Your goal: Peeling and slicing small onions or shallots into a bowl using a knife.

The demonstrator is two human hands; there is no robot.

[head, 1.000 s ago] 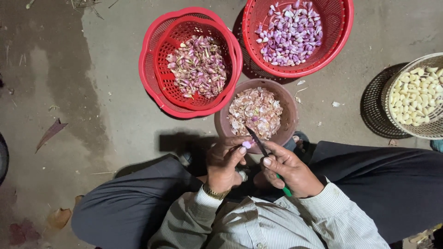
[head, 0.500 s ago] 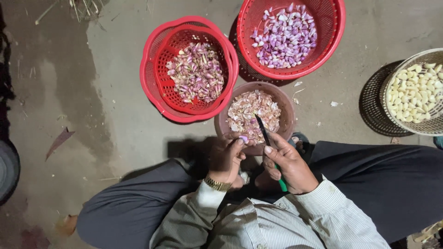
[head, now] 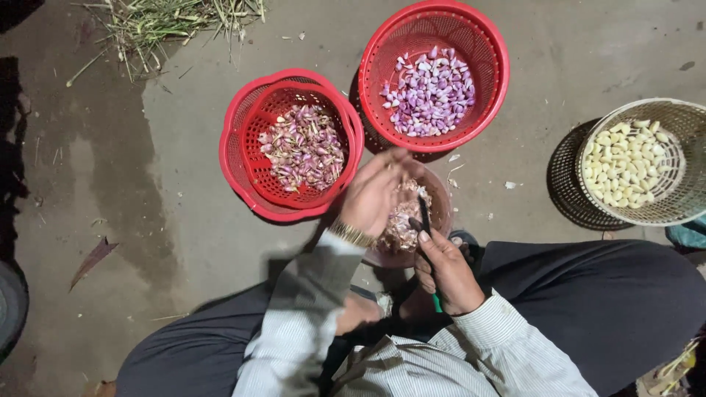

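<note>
Head view, looking down on a seated person in dark trousers and a striped shirt, on a concrete floor (head: 184, 220).

Left hand (head: 375, 192): reaches forward over the brown bowl (head: 441, 213), fingers loosely curled above its contents; a wristwatch (head: 351, 234) sits on the wrist. Whether the fingers hold anything cannot be told.

Right hand (head: 445, 272): closed around a knife (head: 425, 215) with a green handle end showing below the fist; the dark blade points toward 12 o'clock, over the bowl's rim.

Brown bowl: directly in front of the lap, partly hidden by the left hand, holding pale pinkish skins.

At 10 o'clock from the bowl, touching it or just beside it: stacked red baskets (head: 243, 176) with mixed purple and pale pieces. At 12 o'clock: a red basket (head: 489, 51) of purple cloves. At 3 o'clock, well apart: a pale wicker basket (head: 684, 198) of peeled whitish cloves.

Dry grass (head: 169, 22) lies at the upper left; a leaf (head: 92, 259) lies at 9 o'clock.
</note>
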